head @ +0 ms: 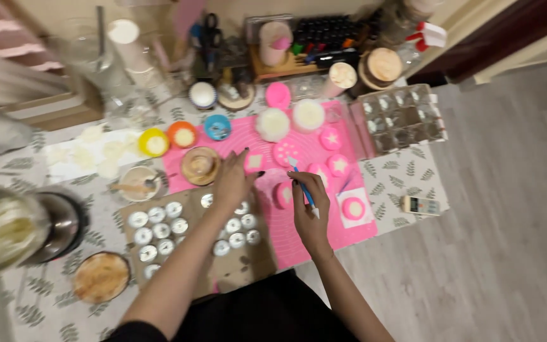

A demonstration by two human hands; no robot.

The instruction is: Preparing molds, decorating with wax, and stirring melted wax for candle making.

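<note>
**Two hands over pink moulds on a crowded desk**

At the far left of the frame a shiny metal pot [58,225] sits beside a blurred bowl of pale material, with a round wooden disc [100,277] below them near the lower left. Right of these lies a flat brown cardboard sheet [248,266] carrying rows of small round metal cups [157,214], each with a pale filling.

The left hand [232,180] reaches up over the cardboard to centre frame, fingers spread and open, its tips touching a small pink mould [255,161] with a pale square inside. Just right, the right hand [308,212] is closed around a slim blue-and-white tool [303,189], held like a pen, tip pointing up-left just beside another round pink mould [283,194].

Both moulds rest on a smooth pink mat [324,225] that covers the middle of the desk [413,183], whose cloth bears a leaf print. More round pink moulds with star shapes dot the mat's right part. At upper right stands a clear plastic tray [403,117] of square cells, reaching the desk's edge.

Beyond the right edge, grey wood-look floor [508,221] lies open; the desk's upper band is packed with jars and cups.
</note>
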